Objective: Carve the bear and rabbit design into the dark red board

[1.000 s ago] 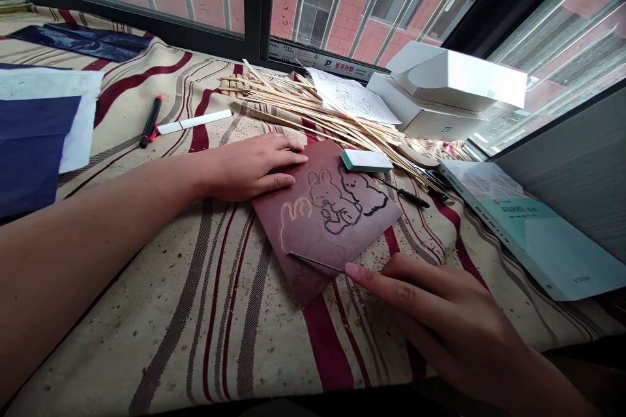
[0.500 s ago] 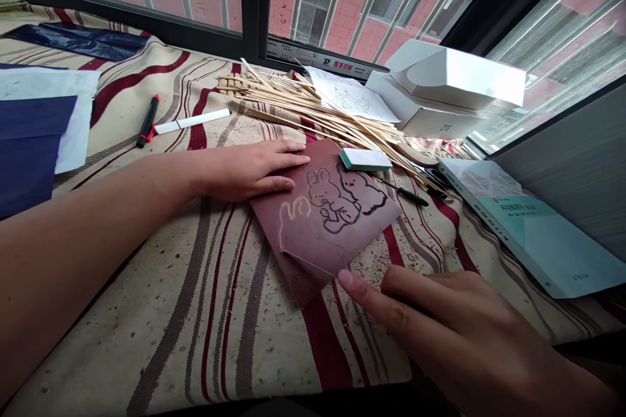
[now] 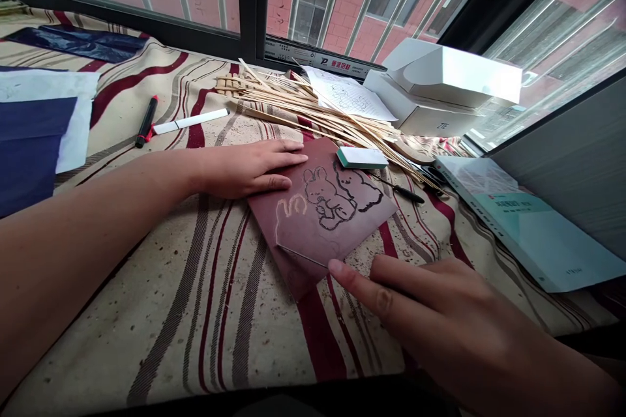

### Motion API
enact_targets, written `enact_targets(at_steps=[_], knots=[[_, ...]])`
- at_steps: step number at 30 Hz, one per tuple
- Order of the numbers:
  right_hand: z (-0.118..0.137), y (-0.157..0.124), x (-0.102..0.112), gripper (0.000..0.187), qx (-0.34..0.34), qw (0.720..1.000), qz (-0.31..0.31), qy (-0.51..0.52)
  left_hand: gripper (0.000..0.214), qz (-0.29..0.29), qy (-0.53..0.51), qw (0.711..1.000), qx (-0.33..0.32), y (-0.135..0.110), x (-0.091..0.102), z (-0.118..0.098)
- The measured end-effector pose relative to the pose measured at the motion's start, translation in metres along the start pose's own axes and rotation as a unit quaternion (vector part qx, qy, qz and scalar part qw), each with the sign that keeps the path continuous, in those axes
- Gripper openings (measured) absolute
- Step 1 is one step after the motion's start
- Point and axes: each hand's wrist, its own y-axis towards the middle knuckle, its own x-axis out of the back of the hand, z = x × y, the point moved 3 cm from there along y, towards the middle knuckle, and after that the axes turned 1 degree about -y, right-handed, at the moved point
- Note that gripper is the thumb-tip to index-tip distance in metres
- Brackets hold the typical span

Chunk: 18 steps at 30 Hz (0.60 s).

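Note:
A reddish-brown board (image 3: pixel 313 241) lies askew on a striped cloth, bearing dark outlines of a rabbit and another animal. Left of the rabbit a pale carved line curls and runs down. My left hand (image 3: pixel 259 168) rests flat on the board's upper left part, fingers stretched out. In my right hand (image 3: pixel 415 313) is a thin carving tool (image 3: pixel 303 256), its handle hidden in the grip and the index finger laid along its metal shaft. The tool's tip touches the lower end of the pale line. An eraser-like white and green block (image 3: pixel 362 157) sits at the board's upper right corner.
A black-handled tool (image 3: pixel 408 194) lies right of the board. Behind are thin wooden strips (image 3: pixel 313 114), a drawing sheet (image 3: pixel 349 94) and a white box (image 3: pixel 435 88). A book (image 3: pixel 533 228) lies right; markers (image 3: pixel 190 121) and dark blue cloth (image 3: pixel 34 137) lie left. Crumbs dot the striped cloth (image 3: pixel 161 313).
The whole view has shifted slightly. My right hand has moved a little left and away from me with the carving tool. My left hand stays on the board.

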Motion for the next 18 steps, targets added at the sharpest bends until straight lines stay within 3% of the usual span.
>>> enact_targets(at_steps=[18], knots=[[-0.004, 0.012, 0.016, 0.056, 0.027, 0.999, 0.024, -0.012, 0.078, 0.012, 0.005, 1.0, 0.007, 0.0, 0.0, 0.002]])
